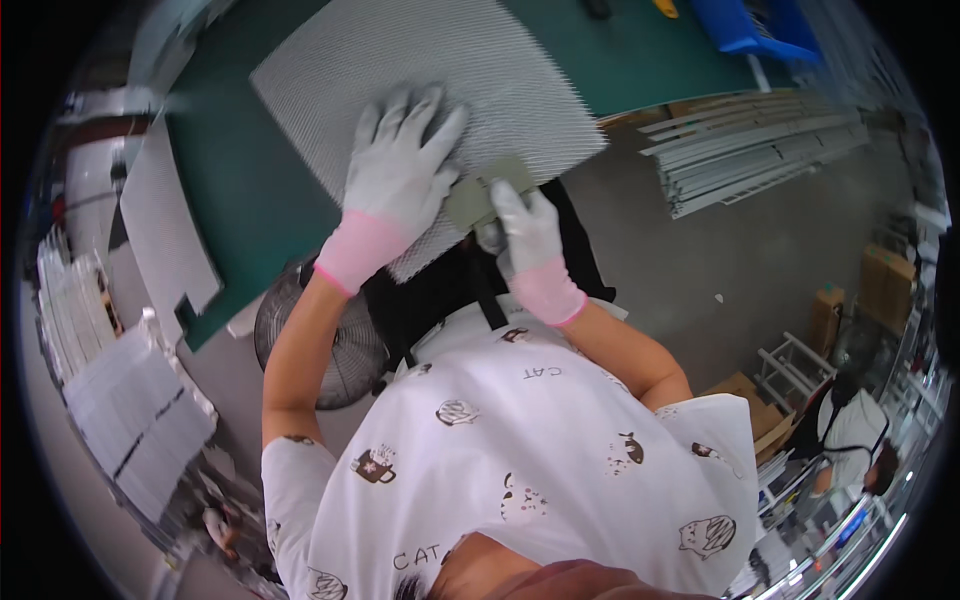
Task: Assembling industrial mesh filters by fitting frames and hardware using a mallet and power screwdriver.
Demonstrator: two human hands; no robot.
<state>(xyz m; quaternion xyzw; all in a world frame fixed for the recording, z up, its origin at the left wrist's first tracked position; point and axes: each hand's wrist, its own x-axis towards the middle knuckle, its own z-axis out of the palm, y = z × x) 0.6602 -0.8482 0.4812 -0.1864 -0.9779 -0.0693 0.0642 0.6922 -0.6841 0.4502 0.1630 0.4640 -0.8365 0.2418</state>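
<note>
A silvery sheet of fine metal mesh [470, 70] lies on a green-topped table [235, 190], its near corner jutting past the edge toward my body. My left hand [395, 165], in a white glove with a pink cuff, rests flat on the mesh with its fingers spread. Gloved the same way, my right hand [527, 225] grips a flat grey-green pad [485, 195] against the sheet's near right edge. The fingers under the pad are partly hidden.
A black fan [325, 340] stands below the table's near edge. Long metal strips [750, 150] are stacked at the right. A blue bin [755, 30] sits at the far right. Cardboard boxes [885, 280] and another person [845, 435] are farther right. Wrapped panels [140, 410] stand at the left.
</note>
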